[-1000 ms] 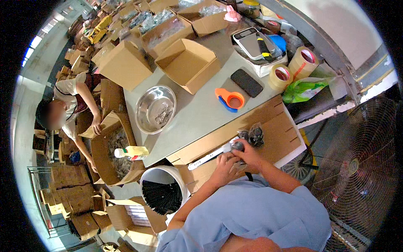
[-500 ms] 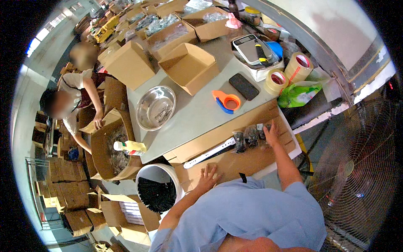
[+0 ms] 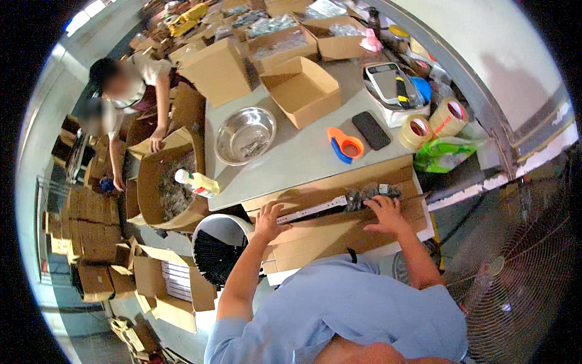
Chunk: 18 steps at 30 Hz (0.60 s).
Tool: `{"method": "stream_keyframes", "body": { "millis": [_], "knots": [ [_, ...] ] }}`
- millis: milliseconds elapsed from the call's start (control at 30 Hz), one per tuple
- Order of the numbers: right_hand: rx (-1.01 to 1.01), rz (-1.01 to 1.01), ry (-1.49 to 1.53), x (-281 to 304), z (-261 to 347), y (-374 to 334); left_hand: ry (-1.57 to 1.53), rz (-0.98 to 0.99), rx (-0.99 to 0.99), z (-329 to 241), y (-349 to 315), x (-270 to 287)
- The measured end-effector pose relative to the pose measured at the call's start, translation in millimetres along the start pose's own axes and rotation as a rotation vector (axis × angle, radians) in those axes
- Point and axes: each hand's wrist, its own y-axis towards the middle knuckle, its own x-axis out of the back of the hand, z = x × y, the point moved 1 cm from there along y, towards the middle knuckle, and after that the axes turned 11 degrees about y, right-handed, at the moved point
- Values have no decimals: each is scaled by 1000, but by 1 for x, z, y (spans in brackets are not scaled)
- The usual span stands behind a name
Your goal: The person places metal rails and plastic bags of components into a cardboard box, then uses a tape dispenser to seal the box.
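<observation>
A white metal rail with holes, like a drawer slide, [image 3: 312, 209] lies along an open flat cardboard box [image 3: 315, 242] in front of me, with a black strip beside it. At the rail's left end my left hand [image 3: 270, 223] rests with fingers outstretched, touching that end. My right hand [image 3: 388, 217] has its fingers spread, the tips against small dark parts in clear plastic bags [image 3: 370, 193] by the rail's right end. Neither hand is closed around anything.
On the grey table are a steel bowl [image 3: 245, 136], a cardboard tray [image 3: 301, 91], an orange and blue tape dispenser [image 3: 345, 145], a phone [image 3: 371, 130] and tape rolls [image 3: 415, 133]. A bucket of black strips [image 3: 219, 252] stands left, a fan [image 3: 497, 267] right. Another person [image 3: 145, 91] reaches into a carton.
My left hand has moved up and left from the cardboard to the rail's end. The right hand has opened wider and shifted slightly left and down along the bagged parts. The view has shifted.
</observation>
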Motion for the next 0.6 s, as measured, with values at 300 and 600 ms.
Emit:
{"method": "stream_keyframes", "body": {
  "millis": [300,600],
  "knots": [
    [-102,104,-61,-15,9,38,274,17,102,-17,-36,-15],
    [270,-157,315,-31,64,86,186,-13,83,-25,-63,-12]
  ]
}}
